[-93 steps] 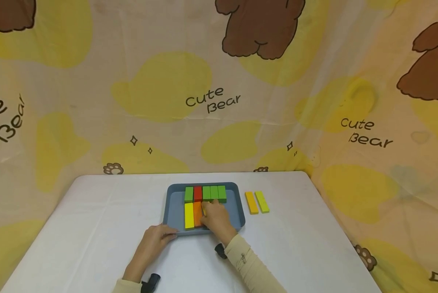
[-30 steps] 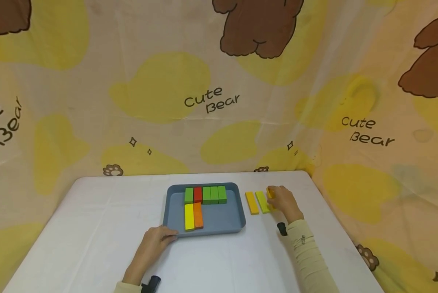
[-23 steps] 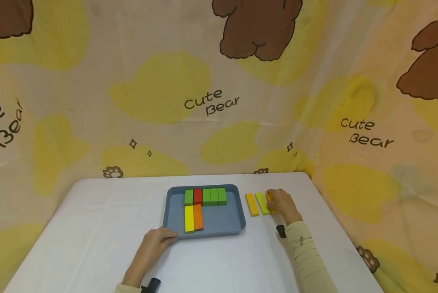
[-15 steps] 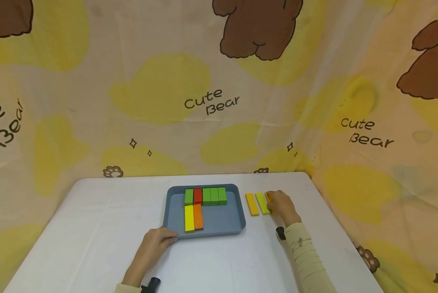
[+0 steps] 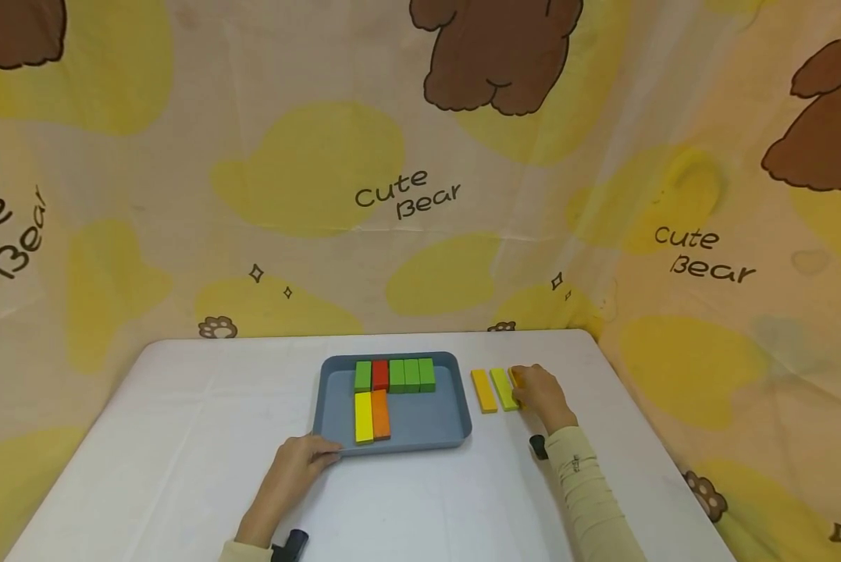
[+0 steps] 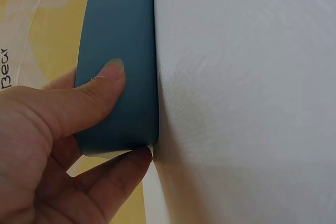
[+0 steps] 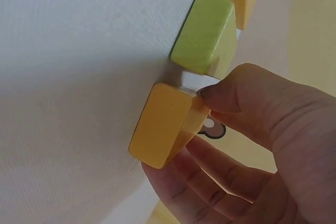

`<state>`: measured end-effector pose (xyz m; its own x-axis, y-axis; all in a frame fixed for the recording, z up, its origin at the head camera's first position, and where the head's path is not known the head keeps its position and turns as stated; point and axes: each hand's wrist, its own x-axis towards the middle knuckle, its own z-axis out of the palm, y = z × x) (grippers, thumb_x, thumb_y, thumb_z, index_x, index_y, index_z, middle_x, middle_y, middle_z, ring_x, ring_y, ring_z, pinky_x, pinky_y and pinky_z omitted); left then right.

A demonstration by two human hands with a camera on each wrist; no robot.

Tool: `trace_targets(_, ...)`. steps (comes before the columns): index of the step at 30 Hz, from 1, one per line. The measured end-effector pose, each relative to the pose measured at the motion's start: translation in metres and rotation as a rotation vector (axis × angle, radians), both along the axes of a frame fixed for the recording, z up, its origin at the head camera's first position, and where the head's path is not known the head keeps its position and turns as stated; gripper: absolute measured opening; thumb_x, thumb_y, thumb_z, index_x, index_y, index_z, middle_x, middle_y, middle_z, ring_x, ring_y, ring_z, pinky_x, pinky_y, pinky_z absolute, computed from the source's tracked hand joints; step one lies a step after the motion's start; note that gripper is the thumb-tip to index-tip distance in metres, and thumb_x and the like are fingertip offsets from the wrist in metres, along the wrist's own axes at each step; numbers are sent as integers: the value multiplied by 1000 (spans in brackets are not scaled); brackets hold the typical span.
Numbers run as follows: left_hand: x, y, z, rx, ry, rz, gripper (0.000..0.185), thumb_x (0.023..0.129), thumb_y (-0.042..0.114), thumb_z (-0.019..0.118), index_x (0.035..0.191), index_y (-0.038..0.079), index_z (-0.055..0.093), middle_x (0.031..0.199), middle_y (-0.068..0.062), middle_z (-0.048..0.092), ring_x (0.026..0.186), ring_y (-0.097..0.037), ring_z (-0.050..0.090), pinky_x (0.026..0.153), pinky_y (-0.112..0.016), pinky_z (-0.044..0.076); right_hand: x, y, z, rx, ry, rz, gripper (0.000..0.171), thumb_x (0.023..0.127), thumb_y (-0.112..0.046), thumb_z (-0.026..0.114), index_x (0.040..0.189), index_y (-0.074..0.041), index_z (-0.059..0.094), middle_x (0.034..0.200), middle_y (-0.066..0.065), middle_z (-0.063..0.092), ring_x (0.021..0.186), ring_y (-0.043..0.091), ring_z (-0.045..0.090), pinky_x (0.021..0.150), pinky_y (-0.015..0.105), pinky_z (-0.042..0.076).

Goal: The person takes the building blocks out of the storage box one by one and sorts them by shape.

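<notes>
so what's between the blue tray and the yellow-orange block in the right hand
In the head view, two blocks lie on the white table between the blue tray and the held yellow-orange block: an orange-yellow block and a lime-green block.

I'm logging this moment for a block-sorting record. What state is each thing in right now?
Blue tray: flat on the table, its near-left corner gripped by the left hand.
Seven blocks in tray: lying flat, side by side.
Orange-yellow block: on the table, pinched by the right hand.
Lime block: lying free beside it.
Yellow block: lying free, nearest the tray.
</notes>
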<state>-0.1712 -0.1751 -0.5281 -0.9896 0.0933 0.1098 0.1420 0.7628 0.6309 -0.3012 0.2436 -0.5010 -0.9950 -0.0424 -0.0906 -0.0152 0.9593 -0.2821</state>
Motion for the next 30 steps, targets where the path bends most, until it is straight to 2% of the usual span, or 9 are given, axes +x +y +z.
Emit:
trace_targets(10,-1,-1,2,1,-6,-1,14,80,9,78,93,13,79,90,1,77,91,-21,73,84,-41,60,0,-2,3,-6,-5,0,49,86,-12,71,133,-3,58,116,20,64,96,28,59,91,50,53)
trace_targets(15,2,-1,2,0,-10,-13,14,81,9,77,93,14,79,90,1,77,90,-20,72,83,-40,60,1,-1,0,-13,-6,-40,45,92,-21,66,134,-5,57,118,20,62,99,31,59,93,52,52)
trace_targets(18,1,-1,3,0,-8,-14,14,80,9,77,93,14,79,91,1,77,90,-19,72,83,-40,60,1,-4,3,-19,40,-37,43,96,-24,61,134,-6,57,121,22,60,104,35,59,96,53,51)
trace_targets(22,1,0,1,-3,-4,-17,14,80,9,77,93,14,79,91,1,77,90,-20,72,82,-40,60,8,-12,13,-31,114,7,41,96,-21,60,133,-5,58,124,25,59,109,39,60,98,54,51)
trace_targets(30,0,0,1,-12,-6,-11,14,80,8,77,93,14,79,91,0,77,90,-21,73,83,-41,60,16,-45,31,-48,209,40,40,95,-23,62,132,-7,60,122,21,62,109,36,62,96,52,53)
